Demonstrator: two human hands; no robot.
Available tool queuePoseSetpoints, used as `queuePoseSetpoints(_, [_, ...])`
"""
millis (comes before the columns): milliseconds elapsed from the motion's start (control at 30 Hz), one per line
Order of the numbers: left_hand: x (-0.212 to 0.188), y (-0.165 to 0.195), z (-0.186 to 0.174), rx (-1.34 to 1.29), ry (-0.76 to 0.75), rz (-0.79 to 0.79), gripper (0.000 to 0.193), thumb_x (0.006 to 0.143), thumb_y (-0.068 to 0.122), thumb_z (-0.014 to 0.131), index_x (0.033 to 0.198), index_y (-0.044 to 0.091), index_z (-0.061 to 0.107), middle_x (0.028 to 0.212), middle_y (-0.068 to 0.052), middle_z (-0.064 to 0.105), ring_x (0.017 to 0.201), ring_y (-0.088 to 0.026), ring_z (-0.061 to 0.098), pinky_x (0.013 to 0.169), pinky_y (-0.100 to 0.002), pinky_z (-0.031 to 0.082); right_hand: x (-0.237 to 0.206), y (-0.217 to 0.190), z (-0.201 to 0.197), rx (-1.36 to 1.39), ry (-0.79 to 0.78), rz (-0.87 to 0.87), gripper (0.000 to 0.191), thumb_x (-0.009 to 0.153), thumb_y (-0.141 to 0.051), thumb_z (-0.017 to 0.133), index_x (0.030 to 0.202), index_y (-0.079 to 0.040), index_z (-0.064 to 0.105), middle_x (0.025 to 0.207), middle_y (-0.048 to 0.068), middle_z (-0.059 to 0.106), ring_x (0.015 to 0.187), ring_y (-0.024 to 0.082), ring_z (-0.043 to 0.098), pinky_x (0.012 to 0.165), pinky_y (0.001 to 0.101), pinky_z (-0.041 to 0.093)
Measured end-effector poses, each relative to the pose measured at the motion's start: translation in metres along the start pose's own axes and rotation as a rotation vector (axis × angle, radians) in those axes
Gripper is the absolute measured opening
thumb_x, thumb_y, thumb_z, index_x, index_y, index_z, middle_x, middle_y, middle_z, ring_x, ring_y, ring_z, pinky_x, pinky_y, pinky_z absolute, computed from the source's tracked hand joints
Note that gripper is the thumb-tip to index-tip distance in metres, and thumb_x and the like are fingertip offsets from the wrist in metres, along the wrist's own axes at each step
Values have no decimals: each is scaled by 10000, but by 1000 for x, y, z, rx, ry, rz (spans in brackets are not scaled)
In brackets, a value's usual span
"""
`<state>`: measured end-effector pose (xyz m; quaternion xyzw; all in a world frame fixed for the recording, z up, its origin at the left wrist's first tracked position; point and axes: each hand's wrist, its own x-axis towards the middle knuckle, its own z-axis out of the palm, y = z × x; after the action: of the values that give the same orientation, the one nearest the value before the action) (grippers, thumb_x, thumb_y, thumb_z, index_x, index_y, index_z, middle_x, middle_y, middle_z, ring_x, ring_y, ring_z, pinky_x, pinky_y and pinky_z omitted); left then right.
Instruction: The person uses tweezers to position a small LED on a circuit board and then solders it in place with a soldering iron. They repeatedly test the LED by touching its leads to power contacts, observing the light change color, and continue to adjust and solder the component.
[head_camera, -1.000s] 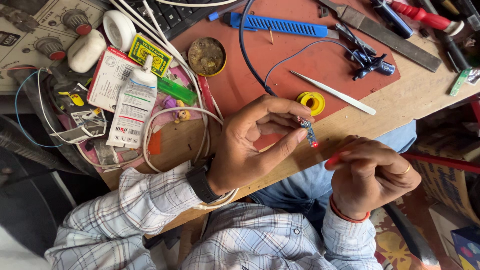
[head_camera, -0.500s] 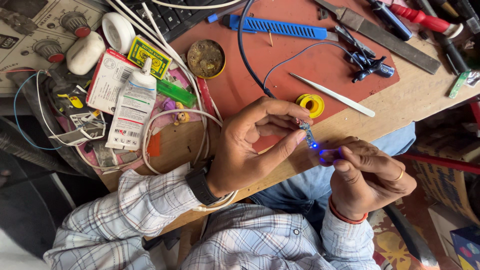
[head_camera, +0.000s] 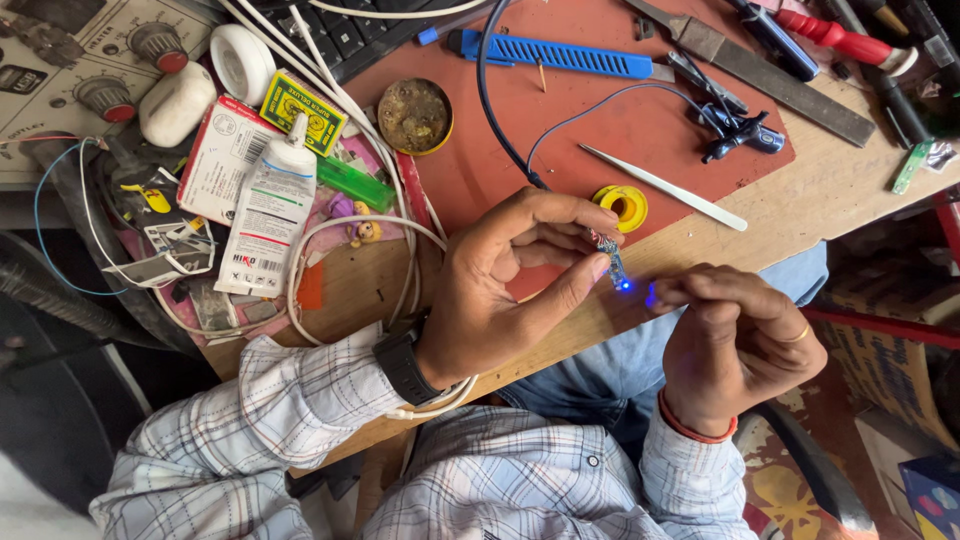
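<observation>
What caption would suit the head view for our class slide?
Left hand pinches a small circuit board with a lit blue LED, right hand alongside, over a cluttered workbench.

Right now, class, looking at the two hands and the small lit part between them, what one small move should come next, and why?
Probably hold steady and keep the contact. The left hand pinches a small dark circuit strip whose lower end glows blue, and the right hand has its fingers brought up against that glow. Any slip might put the light out, so steadiness seems wiser than repositioning.
</observation>
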<state>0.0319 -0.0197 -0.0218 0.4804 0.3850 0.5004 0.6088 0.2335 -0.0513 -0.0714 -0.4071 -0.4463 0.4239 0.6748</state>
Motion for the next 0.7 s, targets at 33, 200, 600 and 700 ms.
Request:
queuePoseSetpoints(33, [0, 0, 0, -2, -2, -3, 261, 1054, -41, 682, 1301, -8, 603, 1237, -71, 678, 1129, -110, 692, 1031, -264, 606, 0, 0, 0, 4, 12, 12, 243, 1109, -98, 732, 1078, 135, 672, 916, 228, 720, 779, 254, 729, 726, 325, 619])
queuePoseSetpoints(200, [0, 1, 0, -23, -3, -16, 245, 1056, -39, 679, 1286, -11, 601, 1234, -70, 682, 1101, -107, 700, 1020, -264, 604, -1, 0, -2, -37, 22, -14, 195, 1093, -41, 746, 1116, 134, 664, 951, 244, 728, 839, 272, 744, 779, 342, 630])
queuePoseSetpoints(600, [0, 0, 1, 3, 6, 3, 237, 1067, -31, 667, 1292, -10, 599, 1227, -73, 685, 1124, -108, 691, 1037, -260, 584, 0, 0, -3, -18, -96, -110, 202, 955, 41, 836, 922, 74, 639, 811, 214, 708, 741, 264, 750, 719, 354, 619])
queuePoseSetpoints(700, [0, 0, 2, 15, 16, 4, 263, 1065, -32, 669, 1319, -8, 604, 1214, -80, 691, 1110, -112, 691, 1033, -262, 583, 1, -2, -2, -41, -96, -87, 219, 938, 33, 842, 910, 71, 628, 799, 206, 704, 722, 250, 739, 715, 338, 609])
